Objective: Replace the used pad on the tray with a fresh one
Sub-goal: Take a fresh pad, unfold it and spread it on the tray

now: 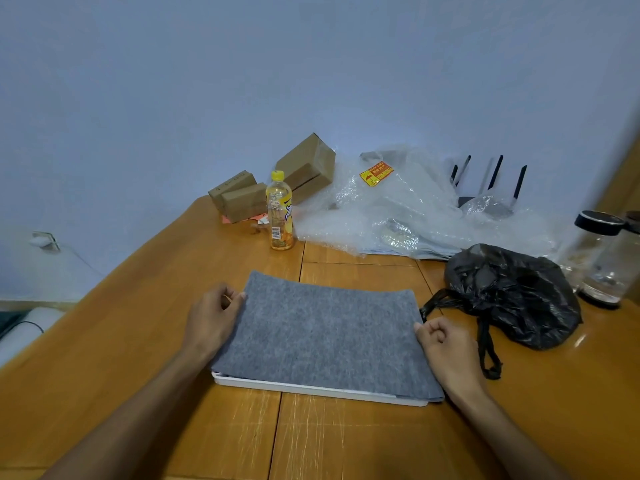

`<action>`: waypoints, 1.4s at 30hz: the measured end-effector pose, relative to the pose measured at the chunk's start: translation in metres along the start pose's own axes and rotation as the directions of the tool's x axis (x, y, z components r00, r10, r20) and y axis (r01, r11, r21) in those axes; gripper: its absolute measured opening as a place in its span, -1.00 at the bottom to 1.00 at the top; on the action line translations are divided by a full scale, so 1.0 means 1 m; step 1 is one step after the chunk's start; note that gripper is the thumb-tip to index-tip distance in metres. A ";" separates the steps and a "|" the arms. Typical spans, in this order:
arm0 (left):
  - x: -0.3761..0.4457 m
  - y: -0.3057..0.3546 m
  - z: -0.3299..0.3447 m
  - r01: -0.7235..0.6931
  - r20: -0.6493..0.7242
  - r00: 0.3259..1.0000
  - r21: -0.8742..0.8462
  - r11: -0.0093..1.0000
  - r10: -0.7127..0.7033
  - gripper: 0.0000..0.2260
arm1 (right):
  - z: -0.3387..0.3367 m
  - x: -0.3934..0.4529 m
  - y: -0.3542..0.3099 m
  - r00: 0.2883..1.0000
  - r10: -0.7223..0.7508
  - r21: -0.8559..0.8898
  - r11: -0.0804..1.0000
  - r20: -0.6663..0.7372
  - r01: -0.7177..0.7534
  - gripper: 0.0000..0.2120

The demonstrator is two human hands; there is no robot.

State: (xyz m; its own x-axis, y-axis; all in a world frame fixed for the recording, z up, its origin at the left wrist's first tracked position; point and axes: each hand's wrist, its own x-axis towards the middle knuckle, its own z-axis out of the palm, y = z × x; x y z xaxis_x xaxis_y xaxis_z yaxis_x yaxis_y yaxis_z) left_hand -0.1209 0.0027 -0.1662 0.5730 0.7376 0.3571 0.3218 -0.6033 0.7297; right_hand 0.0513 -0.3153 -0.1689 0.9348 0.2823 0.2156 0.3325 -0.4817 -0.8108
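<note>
Bottle (280, 211), boxes (273, 183), black bag (512, 292)

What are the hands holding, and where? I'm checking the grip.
Both hold the grey pad: left hand pinches its left edge, right hand its right edge.

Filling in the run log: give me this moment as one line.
left hand: pinches grey felt pad left edge | right hand: pinches right edge | pad: over white tray, far edge raised | black plastic bag: right of tray

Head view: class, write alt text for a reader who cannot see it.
Two hands, left hand and right hand, pinch the side edges of a grey felt pad over a white tray on a wooden table; a black bag lies right.
</note>
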 end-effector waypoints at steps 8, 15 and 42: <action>0.002 -0.007 -0.002 0.022 0.049 0.999 -0.029 0.999 -0.021 -0.80 | 0.004 0.005 0.004 0.999 0.041 -0.049 0.998 0.034 -0.039 -0.75; 0.000 -0.011 -0.001 0.011 0.054 0.998 0.102 0.995 -0.017 -0.88 | 0.000 0.004 0.002 0.999 0.043 -0.080 0.996 0.029 -0.041 -0.78; -0.022 0.035 0.038 -0.456 0.540 0.834 0.563 0.689 0.111 -0.27 | 0.060 0.014 -0.037 0.837 -0.033 -0.657 0.602 0.547 0.453 -0.18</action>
State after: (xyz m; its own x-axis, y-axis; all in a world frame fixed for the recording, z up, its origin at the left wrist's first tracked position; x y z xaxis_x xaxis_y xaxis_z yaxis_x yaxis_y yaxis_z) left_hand -0.0935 -0.0464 -0.1709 0.9207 0.3849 0.0642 0.3849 -0.9229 0.0118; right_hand 0.0444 -0.2434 -0.1687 0.7027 0.7057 -0.0908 0.7061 -0.7074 -0.0331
